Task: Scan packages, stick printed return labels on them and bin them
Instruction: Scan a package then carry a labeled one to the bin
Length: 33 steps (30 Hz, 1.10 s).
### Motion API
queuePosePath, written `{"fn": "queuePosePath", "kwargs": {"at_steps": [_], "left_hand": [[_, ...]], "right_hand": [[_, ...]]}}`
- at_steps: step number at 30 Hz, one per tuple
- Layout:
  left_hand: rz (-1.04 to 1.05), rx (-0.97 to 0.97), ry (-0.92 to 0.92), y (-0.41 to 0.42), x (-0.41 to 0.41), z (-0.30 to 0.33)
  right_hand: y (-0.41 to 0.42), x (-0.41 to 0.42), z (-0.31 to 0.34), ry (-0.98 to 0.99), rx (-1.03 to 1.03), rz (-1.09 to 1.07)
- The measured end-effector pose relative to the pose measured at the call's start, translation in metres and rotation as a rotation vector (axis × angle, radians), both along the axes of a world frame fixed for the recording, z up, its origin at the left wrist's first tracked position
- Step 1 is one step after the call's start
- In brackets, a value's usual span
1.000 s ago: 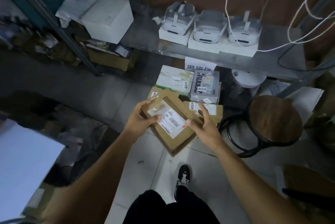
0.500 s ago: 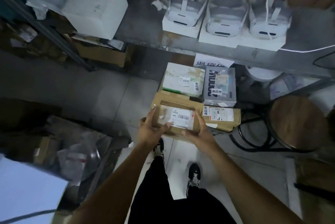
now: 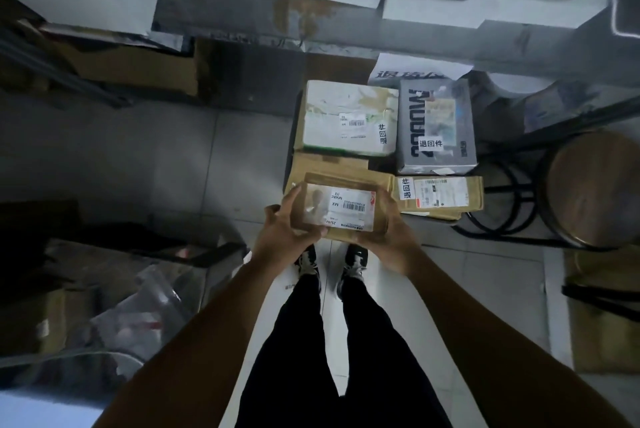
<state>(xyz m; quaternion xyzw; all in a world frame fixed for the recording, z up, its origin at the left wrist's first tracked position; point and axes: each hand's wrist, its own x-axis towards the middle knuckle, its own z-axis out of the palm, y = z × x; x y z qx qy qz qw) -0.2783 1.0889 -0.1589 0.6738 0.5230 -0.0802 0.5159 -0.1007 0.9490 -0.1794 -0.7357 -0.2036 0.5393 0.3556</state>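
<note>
- The person stands over a small stack of parcels on the floor and holds a flat brown cardboard package [image 3: 341, 208] out in front, just above the near edge of that stack.
- The left hand [image 3: 282, 232] grasps the package's left end, thumb curled over the top near the shipping label [image 3: 341, 208]; the right hand [image 3: 391, 237] cups the right end from below and the side, fingers wrapped round the edge.
- Three parcels already lie there with white return stickers on them: a white-wrapped box [image 3: 348, 116], a grey box [image 3: 436, 126] and a flat brown carton [image 3: 440, 195]. Those look done, I'd say.
- The held package shows only its barcode label; I can see no return sticker on it from here, so I judge it either lacks one or carries it out of sight.
- What seems left: setting this one down with the others, then any further parcels.
- No scanner or label printer shows from where the camera looks.
- A paper sign [image 3: 412, 73] behind the stack is partly covered by the boxes.
- The room is dim; the small print on the labels is unreadable, and the clutter at the left [image 3: 138, 306] is hard to identify.
- The undersides of both hands are hidden by the package.
</note>
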Motion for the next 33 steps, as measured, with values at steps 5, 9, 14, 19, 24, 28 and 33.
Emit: {"fn": "queuePosePath", "kwargs": {"at_steps": [5, 9, 14, 19, 24, 28, 33], "left_hand": [[0.012, 0.002, -0.012, -0.001, 0.006, 0.004], [0.015, 0.029, -0.027, -0.002, 0.017, 0.015], [0.018, 0.000, -0.123, -0.013, 0.036, 0.032], [-0.256, -0.066, -0.278, -0.023, 0.077, 0.059], [-0.675, -0.096, -0.295, -0.065, 0.152, 0.081], [-0.876, -0.070, -0.403, -0.142, 0.206, 0.116], [-0.892, -0.084, -0.607, -0.280, 0.260, 0.160]], "right_hand": [[0.001, 0.005, 0.005, -0.018, 0.008, -0.005], [-0.004, 0.014, 0.015, -0.062, 0.046, -0.015], [-0.024, 0.024, 0.037, -0.100, 0.022, -0.156], [-0.088, 0.039, 0.082, -0.090, -0.007, -0.495], [-0.182, 0.034, 0.113, -0.153, -0.083, -0.811], [-0.262, 0.024, 0.135, -0.282, -0.040, -1.028], [-0.375, 0.016, 0.159, -0.396, 0.076, -1.287]]}}
